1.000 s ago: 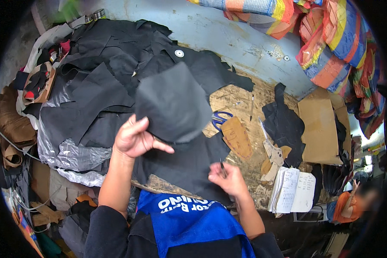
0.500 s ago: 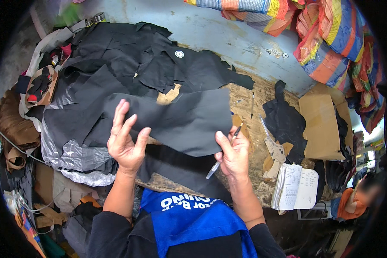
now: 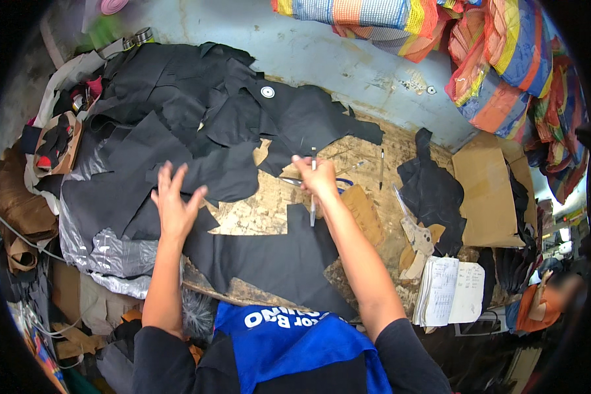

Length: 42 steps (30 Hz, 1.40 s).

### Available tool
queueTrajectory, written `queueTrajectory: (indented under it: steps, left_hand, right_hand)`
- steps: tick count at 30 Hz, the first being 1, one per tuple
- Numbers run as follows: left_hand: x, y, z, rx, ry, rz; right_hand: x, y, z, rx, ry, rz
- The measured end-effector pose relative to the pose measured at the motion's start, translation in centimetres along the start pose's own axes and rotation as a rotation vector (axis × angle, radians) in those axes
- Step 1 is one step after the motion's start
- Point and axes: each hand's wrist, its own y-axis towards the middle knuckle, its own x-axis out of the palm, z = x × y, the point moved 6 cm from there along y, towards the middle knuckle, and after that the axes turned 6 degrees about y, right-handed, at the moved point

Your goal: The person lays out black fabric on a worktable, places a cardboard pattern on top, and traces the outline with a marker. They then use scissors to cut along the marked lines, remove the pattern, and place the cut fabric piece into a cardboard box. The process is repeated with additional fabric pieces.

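My left hand (image 3: 176,203) is open, fingers spread, at the near edge of a spread pile of black sheet material (image 3: 144,144); whether it touches is unclear. Further right, my right hand (image 3: 320,178) is over the wooden table with a pale pen (image 3: 313,211) held across its fingers. Just beneath that hand lie scissors with blue handles (image 3: 342,184), partly hidden by it. A black cut sheet (image 3: 262,259) with a notched upper edge lies at the table's near side, below both hands.
Tan pattern pieces (image 3: 362,213) and a second pen (image 3: 381,169) lie on the worn wooden table (image 3: 243,220). To the right are black scraps (image 3: 433,187), an open notebook (image 3: 450,289) and a cardboard box (image 3: 486,190). A person in orange (image 3: 535,308) is at far right.
The black sheet that was raised between my hands is out of them. My right hand has reached forward and left, still with the pen; my left hand has lowered slightly.
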Motion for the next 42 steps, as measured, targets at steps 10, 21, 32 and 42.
queueTrajectory:
  steps: [10,21,32,42]
  left_hand:
    - [3.9,-8.1,0.7,0.394,0.076,-0.371]
    - [-0.1,-4.2,3.6,0.384,0.004,-0.148]
    - [5.5,-1.8,14.1,-0.272,-2.396,-0.559]
    - [-0.3,-2.4,14.4,-0.305,-2.613,-0.859]
  right_hand:
    - [-1.7,9.9,3.8,0.294,0.143,0.322]
    - [-0.4,8.1,-0.6,0.318,0.832,-0.09]
    - [-6.2,-13.9,-6.7,0.025,0.469,-0.677]
    - [-8.8,-15.7,-6.6,-0.201,0.451,-0.807]
